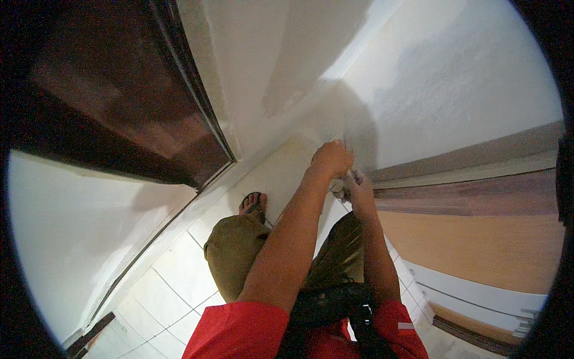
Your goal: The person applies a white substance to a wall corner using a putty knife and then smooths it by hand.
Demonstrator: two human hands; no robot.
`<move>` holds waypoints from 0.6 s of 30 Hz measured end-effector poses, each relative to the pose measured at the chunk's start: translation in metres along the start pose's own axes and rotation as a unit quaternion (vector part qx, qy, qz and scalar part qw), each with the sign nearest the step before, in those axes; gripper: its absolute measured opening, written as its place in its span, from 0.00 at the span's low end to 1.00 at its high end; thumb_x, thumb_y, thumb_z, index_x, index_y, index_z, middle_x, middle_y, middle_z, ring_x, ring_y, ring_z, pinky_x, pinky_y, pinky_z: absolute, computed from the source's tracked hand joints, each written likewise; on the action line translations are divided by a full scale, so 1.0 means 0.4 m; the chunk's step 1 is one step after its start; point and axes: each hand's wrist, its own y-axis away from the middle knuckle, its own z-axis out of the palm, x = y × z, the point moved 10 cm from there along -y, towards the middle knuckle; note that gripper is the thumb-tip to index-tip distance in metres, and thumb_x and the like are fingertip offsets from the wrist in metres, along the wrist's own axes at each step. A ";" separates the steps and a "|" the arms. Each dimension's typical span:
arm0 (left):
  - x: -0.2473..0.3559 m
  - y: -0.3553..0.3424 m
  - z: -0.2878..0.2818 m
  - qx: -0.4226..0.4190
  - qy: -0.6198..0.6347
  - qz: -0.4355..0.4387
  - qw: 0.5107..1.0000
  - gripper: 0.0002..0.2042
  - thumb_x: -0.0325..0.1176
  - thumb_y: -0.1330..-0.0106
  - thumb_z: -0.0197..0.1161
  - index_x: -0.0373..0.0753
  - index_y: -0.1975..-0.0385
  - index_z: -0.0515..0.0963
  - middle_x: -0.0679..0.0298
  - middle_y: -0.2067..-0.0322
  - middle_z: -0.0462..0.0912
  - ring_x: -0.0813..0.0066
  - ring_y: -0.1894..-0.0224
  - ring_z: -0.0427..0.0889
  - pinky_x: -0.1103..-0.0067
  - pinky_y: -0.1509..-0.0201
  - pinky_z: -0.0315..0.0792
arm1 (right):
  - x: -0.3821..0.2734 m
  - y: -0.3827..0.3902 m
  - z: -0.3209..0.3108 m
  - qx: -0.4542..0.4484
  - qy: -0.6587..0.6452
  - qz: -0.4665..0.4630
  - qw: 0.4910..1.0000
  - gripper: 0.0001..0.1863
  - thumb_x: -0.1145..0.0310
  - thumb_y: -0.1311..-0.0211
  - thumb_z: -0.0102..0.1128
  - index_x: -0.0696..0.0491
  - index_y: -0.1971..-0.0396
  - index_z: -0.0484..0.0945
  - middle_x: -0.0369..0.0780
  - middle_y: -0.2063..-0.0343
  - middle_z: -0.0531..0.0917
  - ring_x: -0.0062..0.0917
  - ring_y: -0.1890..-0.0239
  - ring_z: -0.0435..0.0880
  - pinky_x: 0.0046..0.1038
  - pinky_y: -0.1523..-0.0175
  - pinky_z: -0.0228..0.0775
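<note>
Crumpled greyish thing [339, 190] held low by the wall corner

At far left, room is bounded by a dark brown panel [119, 90] and its hard edge. Open space is left over the floor tiles [179, 281], beside the sandalled foot [254, 204]. The left hand [333, 158] is curled; whether anything is gripped there cannot be told. Just below it, the greyish thing is gripped by the bent fingers of the right hand [362, 190]. It is judged soft and light, probably cloth, best held by a bunched fold. Rightward, reach is limited by the pale wall [466, 84] and wooden board [466, 239].
</note>
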 end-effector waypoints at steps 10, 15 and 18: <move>0.128 0.035 -0.192 0.198 0.017 0.087 0.976 0.25 0.44 0.27 0.53 0.26 0.43 0.75 0.33 0.41 0.75 0.37 0.37 0.75 0.55 0.30 0.68 | 0.167 0.125 0.122 -0.146 0.099 0.071 0.982 0.23 0.58 0.27 0.61 0.56 0.40 0.76 0.42 0.64 0.87 0.22 0.75 0.83 0.27 0.72 0.76; 0.193 0.080 -0.240 0.321 -0.074 0.202 0.922 0.23 0.33 0.31 0.54 0.21 0.43 0.73 0.33 0.28 0.55 0.41 0.30 0.67 0.61 0.27 0.66 | 0.237 0.152 0.116 -0.102 0.126 0.049 0.986 0.25 0.57 0.30 0.64 0.56 0.40 0.76 0.42 0.63 0.86 0.23 0.74 0.83 0.28 0.72 0.76; 0.182 0.068 -0.251 0.306 -0.084 0.210 0.925 0.23 0.30 0.32 0.53 0.18 0.42 0.70 0.35 0.24 0.42 0.40 0.28 0.65 0.62 0.26 0.66 | 0.304 0.146 0.107 -0.082 0.191 0.025 0.978 0.25 0.58 0.30 0.64 0.55 0.40 0.76 0.46 0.61 0.86 0.28 0.73 0.85 0.33 0.65 0.79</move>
